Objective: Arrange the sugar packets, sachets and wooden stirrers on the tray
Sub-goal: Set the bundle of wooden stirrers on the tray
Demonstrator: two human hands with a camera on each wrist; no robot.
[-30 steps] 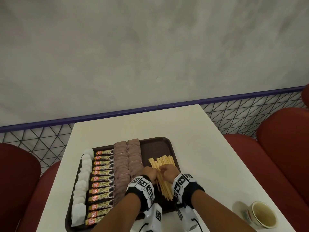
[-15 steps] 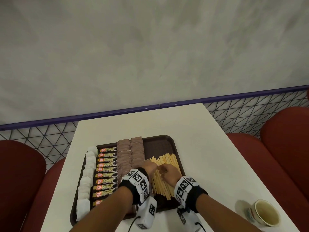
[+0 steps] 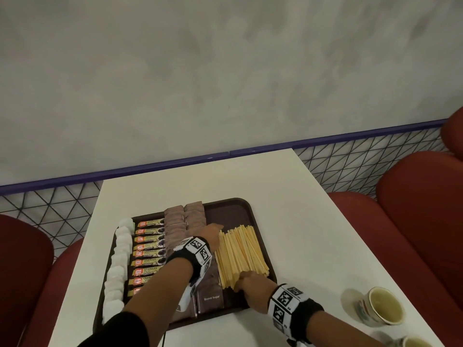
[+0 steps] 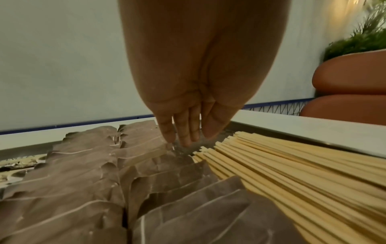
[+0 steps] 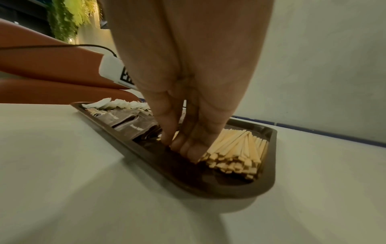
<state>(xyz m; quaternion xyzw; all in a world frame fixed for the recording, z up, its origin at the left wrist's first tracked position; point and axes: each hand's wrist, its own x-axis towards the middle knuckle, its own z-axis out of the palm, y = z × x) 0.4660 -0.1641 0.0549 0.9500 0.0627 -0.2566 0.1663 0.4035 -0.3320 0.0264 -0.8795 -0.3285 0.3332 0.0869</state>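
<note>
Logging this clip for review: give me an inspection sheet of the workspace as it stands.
Surface: white table, brown tray on it.
Job's things: white packets, granules sachets, brown sugar packets in columns; wooden stirrers bunched at the tray's right.
Clutter: two cups at the table's near right.
Grippers: left hand straight-fingered beside the stirrers' far end; right hand pressing their near ends.
Cables: black wire to left wrist camera.
Surroundings: grey wall, red seats, plants.

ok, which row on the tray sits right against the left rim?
The white sachets: plain white, outermost along the tray left rim; orange-labelled granule sticks lie next inward.
</note>
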